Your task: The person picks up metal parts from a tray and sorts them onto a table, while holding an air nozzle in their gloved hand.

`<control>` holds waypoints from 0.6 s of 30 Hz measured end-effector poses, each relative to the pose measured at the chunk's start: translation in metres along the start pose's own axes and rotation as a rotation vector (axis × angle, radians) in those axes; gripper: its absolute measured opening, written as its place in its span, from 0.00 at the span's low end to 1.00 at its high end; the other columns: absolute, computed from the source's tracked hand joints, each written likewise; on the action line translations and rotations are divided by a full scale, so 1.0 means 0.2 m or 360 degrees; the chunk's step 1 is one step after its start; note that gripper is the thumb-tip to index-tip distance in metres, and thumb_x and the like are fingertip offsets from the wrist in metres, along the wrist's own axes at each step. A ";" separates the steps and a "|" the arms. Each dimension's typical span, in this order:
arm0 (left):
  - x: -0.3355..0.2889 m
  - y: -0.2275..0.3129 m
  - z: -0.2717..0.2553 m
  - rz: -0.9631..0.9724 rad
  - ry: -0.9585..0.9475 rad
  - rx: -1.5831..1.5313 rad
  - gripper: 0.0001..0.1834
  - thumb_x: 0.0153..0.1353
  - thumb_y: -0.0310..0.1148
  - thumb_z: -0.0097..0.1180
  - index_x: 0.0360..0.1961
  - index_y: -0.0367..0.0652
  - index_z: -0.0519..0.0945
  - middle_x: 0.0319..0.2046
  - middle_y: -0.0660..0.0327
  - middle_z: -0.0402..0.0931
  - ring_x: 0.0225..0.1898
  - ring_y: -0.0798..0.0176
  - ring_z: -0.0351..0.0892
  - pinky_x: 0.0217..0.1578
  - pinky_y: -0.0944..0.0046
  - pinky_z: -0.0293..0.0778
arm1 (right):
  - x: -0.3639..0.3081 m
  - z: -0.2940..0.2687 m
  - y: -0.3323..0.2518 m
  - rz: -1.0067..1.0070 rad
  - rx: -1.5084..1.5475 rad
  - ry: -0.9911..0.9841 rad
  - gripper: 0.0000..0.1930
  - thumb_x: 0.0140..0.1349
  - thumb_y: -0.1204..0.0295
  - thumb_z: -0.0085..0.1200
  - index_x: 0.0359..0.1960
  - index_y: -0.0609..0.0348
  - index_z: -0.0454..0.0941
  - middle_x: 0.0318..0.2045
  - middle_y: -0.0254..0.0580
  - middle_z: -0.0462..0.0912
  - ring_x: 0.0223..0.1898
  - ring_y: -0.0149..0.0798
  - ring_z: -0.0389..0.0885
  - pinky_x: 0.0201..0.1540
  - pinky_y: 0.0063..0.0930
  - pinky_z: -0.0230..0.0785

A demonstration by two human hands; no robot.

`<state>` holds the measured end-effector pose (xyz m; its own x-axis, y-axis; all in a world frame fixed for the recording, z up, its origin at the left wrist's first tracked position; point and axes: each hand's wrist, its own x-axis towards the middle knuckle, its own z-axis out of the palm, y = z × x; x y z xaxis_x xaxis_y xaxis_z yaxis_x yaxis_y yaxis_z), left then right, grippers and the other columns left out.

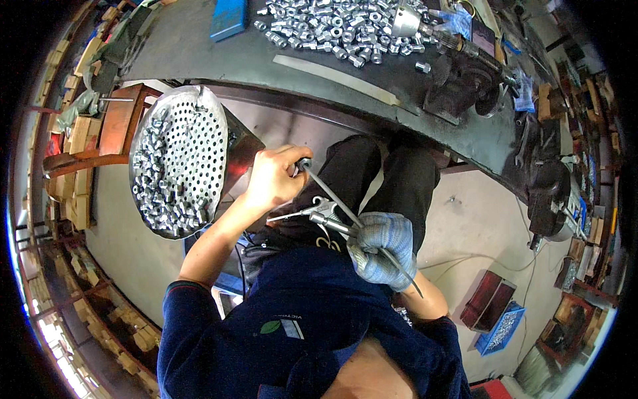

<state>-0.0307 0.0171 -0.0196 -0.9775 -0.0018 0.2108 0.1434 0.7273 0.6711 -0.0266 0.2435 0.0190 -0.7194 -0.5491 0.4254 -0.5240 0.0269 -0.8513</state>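
Note:
My bare left hand (276,178) is closed on a small metal nut fitting (304,164), pinched at the fingertips. A long, slim metal rod (330,191), perhaps a file, runs from that fitting back through my right hand (382,249), which wears a pale blue-grey glove and is wrapped round it. The rod's tapering end sticks out past the glove. A short silver cylindrical tool (332,223) also juts from the gloved fingers. Between my hands, over my lap, is a grey blow gun (324,205) with a thin nozzle; whether the glove holds it too I cannot tell.
A perforated round metal pan (199,143) with several fittings stands at my left. On the dark workbench (193,56) ahead lie a heap of fittings (345,30), a blue box (228,18) and a dark vise (462,90). A blue bin (502,329) sits on the floor at right.

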 end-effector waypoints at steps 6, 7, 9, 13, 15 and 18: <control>0.01 0.04 0.05 0.0263 -0.0123 -0.0019 0.16 0.36 0.24 0.60 0.32 0.42 0.79 0.19 0.57 0.72 0.16 0.60 0.70 0.19 0.64 0.65 | 0.08 0.11 0.10 0.0027 -0.0285 -0.0053 0.10 0.43 0.72 0.63 0.12 0.51 0.73 0.13 0.42 0.74 0.16 0.45 0.76 0.20 0.33 0.68; 0.03 0.05 0.03 0.0207 -0.0280 0.0009 0.15 0.40 0.28 0.60 0.34 0.44 0.78 0.22 0.57 0.75 0.22 0.54 0.76 0.25 0.59 0.72 | 0.09 0.12 0.15 0.0014 -0.0212 -0.0061 0.10 0.43 0.71 0.63 0.13 0.51 0.73 0.13 0.43 0.74 0.16 0.46 0.76 0.19 0.33 0.68; 0.07 0.02 0.05 0.0181 -0.0311 0.0085 0.14 0.42 0.31 0.58 0.34 0.44 0.79 0.23 0.55 0.77 0.24 0.52 0.78 0.27 0.57 0.73 | 0.08 0.12 0.17 -0.0116 -0.0337 0.0086 0.10 0.42 0.71 0.63 0.12 0.51 0.73 0.11 0.40 0.72 0.15 0.43 0.75 0.18 0.32 0.67; 0.30 -0.05 0.02 0.0055 -0.0157 0.0234 0.13 0.41 0.33 0.57 0.32 0.44 0.81 0.22 0.52 0.78 0.26 0.49 0.80 0.30 0.54 0.76 | 0.03 0.00 0.10 -0.0162 -0.0625 0.0169 0.08 0.41 0.71 0.63 0.13 0.51 0.74 0.13 0.39 0.72 0.15 0.41 0.73 0.19 0.32 0.65; 0.48 -0.15 0.03 0.0177 0.0056 0.0194 0.15 0.42 0.30 0.58 0.35 0.43 0.81 0.13 0.52 0.69 0.13 0.61 0.70 0.19 0.61 0.67 | -0.02 -0.04 0.11 -0.0084 -0.0467 0.0345 0.06 0.41 0.71 0.63 0.16 0.52 0.77 0.15 0.41 0.73 0.16 0.43 0.73 0.19 0.32 0.65; 0.89 -0.15 -0.01 -0.0063 0.0054 -0.0103 0.17 0.48 0.26 0.58 0.41 0.32 0.79 0.17 0.62 0.76 0.17 0.71 0.73 0.20 0.68 0.71 | -0.07 -0.08 0.14 -0.0049 -0.0466 0.0353 0.09 0.42 0.74 0.61 0.16 0.52 0.71 0.14 0.41 0.72 0.17 0.45 0.73 0.20 0.32 0.65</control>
<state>-0.2076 -0.0063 0.0000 -0.9770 -0.0534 0.2064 0.1157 0.6804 0.7236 -0.0373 0.2651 -0.0058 -0.7656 -0.3598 0.5332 -0.6324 0.2689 -0.7265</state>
